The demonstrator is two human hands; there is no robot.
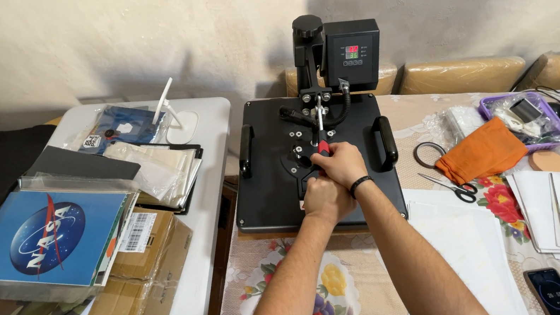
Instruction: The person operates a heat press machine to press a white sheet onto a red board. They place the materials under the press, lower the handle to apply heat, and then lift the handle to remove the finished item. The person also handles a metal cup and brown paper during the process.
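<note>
Head view: both hands clasp the red-tipped lever handle (pixel 322 148) of a closed black heat press (pixel 276 186) on the floral worktop (pixel 273 279), right hand (pixel 342 164) above left hand (pixel 326 199), each grip pressed around it; scissors (pixel 451 186) lie nearby.

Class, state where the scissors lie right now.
In the head view, the scissors lie right of the heat press, on the floral tablecloth just below the orange cloth.

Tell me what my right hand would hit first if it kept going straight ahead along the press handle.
Probably the heat press's upright black column, beside the control box; depth is hard to judge. The right hand grips the handle.
</note>
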